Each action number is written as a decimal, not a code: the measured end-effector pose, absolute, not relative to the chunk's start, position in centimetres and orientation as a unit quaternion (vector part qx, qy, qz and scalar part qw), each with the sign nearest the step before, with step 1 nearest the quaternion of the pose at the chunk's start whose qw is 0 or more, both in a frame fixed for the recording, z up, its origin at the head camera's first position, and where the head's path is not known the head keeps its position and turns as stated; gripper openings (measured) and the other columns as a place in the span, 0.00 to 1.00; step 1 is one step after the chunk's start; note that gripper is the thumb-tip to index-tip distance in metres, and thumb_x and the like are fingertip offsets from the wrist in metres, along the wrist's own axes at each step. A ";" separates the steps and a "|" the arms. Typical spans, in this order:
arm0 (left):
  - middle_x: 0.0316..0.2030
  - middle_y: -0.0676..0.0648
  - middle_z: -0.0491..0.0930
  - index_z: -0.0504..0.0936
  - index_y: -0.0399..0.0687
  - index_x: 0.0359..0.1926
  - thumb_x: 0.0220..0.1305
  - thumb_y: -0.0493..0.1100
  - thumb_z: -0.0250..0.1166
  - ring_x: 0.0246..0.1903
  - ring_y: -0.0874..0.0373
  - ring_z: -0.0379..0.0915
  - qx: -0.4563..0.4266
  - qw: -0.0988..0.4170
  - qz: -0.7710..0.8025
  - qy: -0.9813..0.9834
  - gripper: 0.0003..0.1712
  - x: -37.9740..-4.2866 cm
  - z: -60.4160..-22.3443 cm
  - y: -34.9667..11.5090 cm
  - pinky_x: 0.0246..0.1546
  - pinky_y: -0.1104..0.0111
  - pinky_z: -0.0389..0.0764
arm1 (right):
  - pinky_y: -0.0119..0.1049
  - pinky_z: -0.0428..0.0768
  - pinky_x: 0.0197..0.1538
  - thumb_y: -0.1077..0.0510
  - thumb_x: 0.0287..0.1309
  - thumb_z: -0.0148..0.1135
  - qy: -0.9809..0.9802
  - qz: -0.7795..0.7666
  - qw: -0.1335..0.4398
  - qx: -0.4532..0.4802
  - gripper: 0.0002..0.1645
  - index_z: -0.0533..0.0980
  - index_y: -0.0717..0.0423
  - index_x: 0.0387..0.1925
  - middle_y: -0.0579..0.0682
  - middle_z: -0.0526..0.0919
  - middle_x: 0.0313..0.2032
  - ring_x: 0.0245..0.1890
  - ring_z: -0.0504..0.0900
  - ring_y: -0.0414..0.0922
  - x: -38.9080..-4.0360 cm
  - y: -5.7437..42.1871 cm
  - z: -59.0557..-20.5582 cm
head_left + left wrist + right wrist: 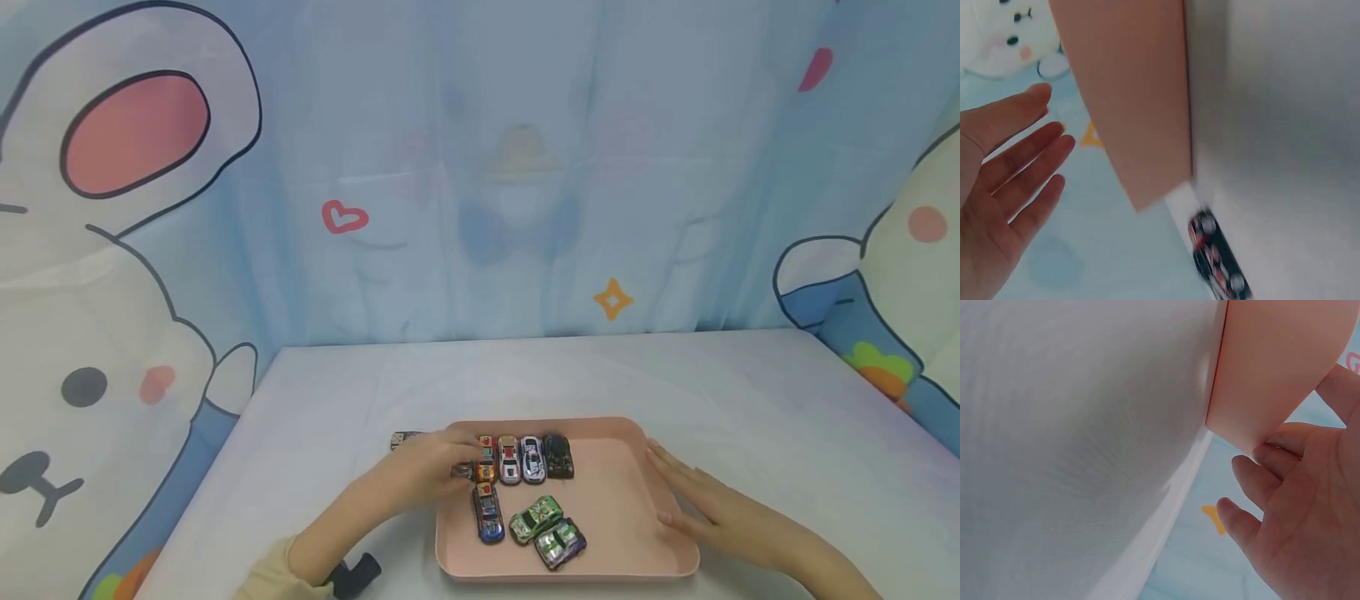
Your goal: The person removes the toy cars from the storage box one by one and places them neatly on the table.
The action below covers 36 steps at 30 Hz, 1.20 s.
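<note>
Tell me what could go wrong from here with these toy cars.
The left hand is close to the row of cars and might knock them askew. The right hand is at the right side of the tray; a push there could slide it toward the car outside its left edge.

Left forearm (341,527) and right forearm (821,560) converge from either side; left grip (429,468) with fingers slightly bent, thumb apart; right grip (716,510) with fingers extended, thumb separated.

Cream sleeve (276,573), black wrist camera (360,575)
</note>
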<state>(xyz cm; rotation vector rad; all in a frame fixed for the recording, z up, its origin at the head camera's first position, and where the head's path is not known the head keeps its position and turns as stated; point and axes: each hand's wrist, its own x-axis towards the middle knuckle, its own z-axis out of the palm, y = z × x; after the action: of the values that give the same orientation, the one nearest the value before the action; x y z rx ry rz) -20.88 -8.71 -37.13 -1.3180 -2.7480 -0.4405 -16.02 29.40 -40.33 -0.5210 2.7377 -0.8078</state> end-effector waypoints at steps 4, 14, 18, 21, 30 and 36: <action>0.48 0.57 0.77 0.81 0.52 0.51 0.53 0.41 0.71 0.50 0.66 0.71 -0.454 -0.016 -0.119 -0.883 0.22 -20.2 -37.8 -7.3 0.49 0.76 0.72 | 0.72 0.43 0.56 0.39 0.61 0.55 0.938 -0.275 0.123 -0.173 0.49 0.47 0.61 0.71 0.65 0.45 0.69 0.65 0.48 0.68 -16.0 29.4 -40.4; 0.44 0.57 0.79 0.84 0.51 0.46 0.51 0.31 0.67 0.47 0.66 0.73 -0.464 -0.031 -0.082 -0.881 0.19 -19.7 -38.7 -6.5 0.49 0.76 0.71 | 0.73 0.48 0.54 0.39 0.60 0.55 0.938 -0.273 0.126 -0.173 0.50 0.46 0.61 0.71 0.65 0.45 0.69 0.65 0.48 0.69 -16.0 29.5 -40.4; 0.42 0.57 0.80 0.84 0.51 0.43 0.50 0.31 0.68 0.46 0.66 0.73 -0.470 -0.004 -0.061 -0.880 0.18 -19.8 -38.9 -6.2 0.49 0.78 0.70 | 0.73 0.50 0.54 0.39 0.60 0.55 0.939 -0.270 0.125 -0.174 0.50 0.46 0.61 0.71 0.66 0.45 0.69 0.65 0.48 0.69 -16.1 29.5 -40.4; 0.42 0.57 0.79 0.85 0.51 0.43 0.49 0.33 0.69 0.46 0.66 0.72 -0.476 0.008 -0.048 -0.878 0.17 -19.8 -39.1 -6.1 0.49 0.78 0.70 | 0.73 0.48 0.55 0.39 0.61 0.55 0.938 -0.273 0.121 -0.178 0.50 0.47 0.62 0.71 0.66 0.45 0.69 0.65 0.48 0.68 -16.1 29.5 -40.5; 0.37 0.61 0.78 0.85 0.55 0.39 0.45 0.44 0.74 0.41 0.70 0.72 -0.486 0.030 -0.041 -0.873 0.16 -20.0 -39.3 -6.2 0.48 0.78 0.70 | 0.72 0.45 0.56 0.39 0.60 0.55 0.938 -0.274 0.125 -0.169 0.50 0.46 0.61 0.71 0.66 0.44 0.69 0.65 0.47 0.68 -16.1 29.4 -40.5; 0.35 0.61 0.79 0.84 0.54 0.40 0.50 0.45 0.72 0.37 0.71 0.72 -0.469 0.029 -0.092 -0.878 0.13 -20.0 -38.6 -6.9 0.42 0.80 0.72 | 0.72 0.55 0.53 0.39 0.61 0.55 0.936 -0.282 0.143 -0.156 0.51 0.44 0.60 0.72 0.66 0.43 0.69 0.64 0.46 0.70 -16.1 29.4 -40.5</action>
<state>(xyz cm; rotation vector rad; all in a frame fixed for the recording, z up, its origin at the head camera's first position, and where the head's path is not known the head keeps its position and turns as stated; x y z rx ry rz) -19.99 -6.88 -38.61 -1.4481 -2.7073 -0.2838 -16.12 29.35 -40.52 -0.4504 2.6981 -0.8140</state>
